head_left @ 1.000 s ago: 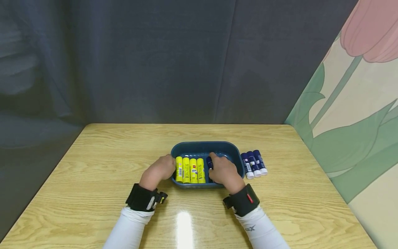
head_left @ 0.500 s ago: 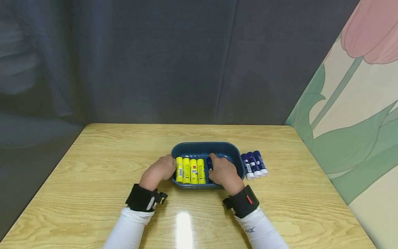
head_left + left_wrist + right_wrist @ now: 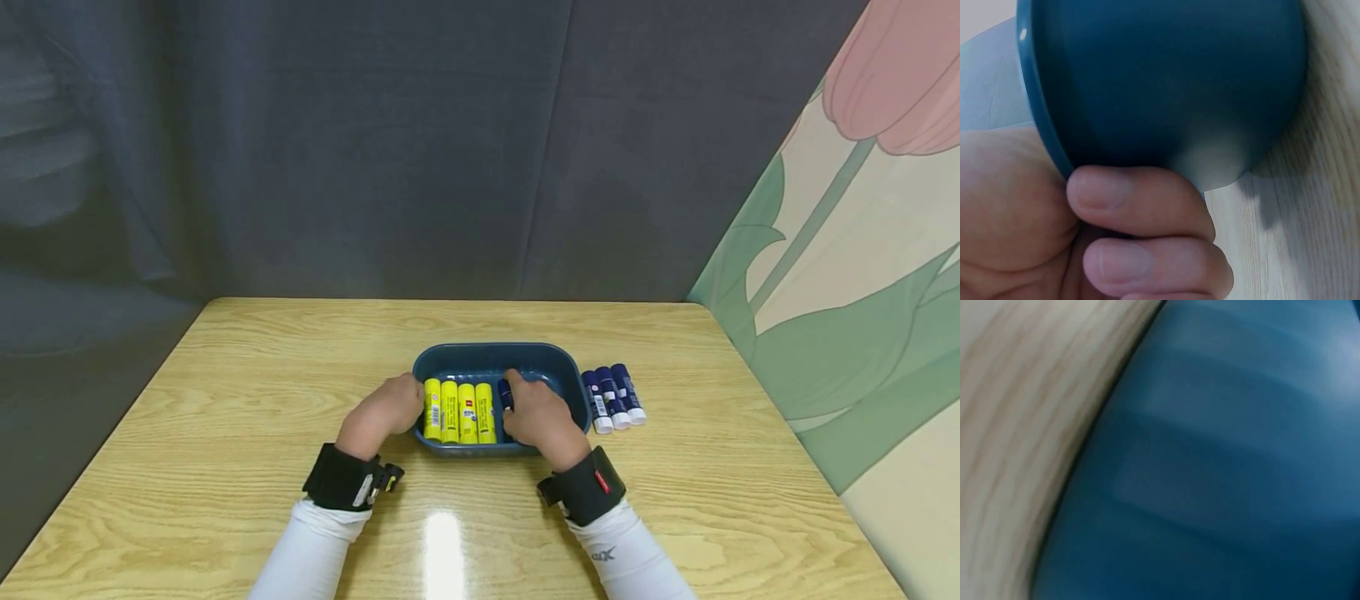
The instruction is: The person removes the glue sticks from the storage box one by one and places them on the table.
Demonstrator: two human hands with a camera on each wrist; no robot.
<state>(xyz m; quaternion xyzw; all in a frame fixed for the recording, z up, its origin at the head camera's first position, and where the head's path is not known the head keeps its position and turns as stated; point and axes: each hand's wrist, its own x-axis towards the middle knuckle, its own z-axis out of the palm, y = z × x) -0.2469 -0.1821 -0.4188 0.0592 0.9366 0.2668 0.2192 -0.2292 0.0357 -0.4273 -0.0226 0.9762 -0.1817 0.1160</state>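
A dark blue oblong plastic tray [image 3: 480, 352] stands on the table. My left hand [image 3: 386, 412] grips its left edge; the left wrist view shows curled fingers [image 3: 1141, 200] against the outer wall. Inside, several yellow glue sticks [image 3: 467, 412] lie side by side in a row, toward the left. A dark blue glue stick [image 3: 506, 393] lies just right of that row. My right hand [image 3: 543, 417] reaches into the tray and holds this blue stick, covering much of it. The right wrist view is blurred, with only the tray's wall [image 3: 1222, 462] and the table visible.
Three blue glue sticks with white ends [image 3: 613, 397] lie next to each other on the table, close to the tray's right side. The wooden table [image 3: 285, 350] ends at a dark curtain [image 3: 375, 167] behind and a flower-patterned wall [image 3: 862, 333] at right.
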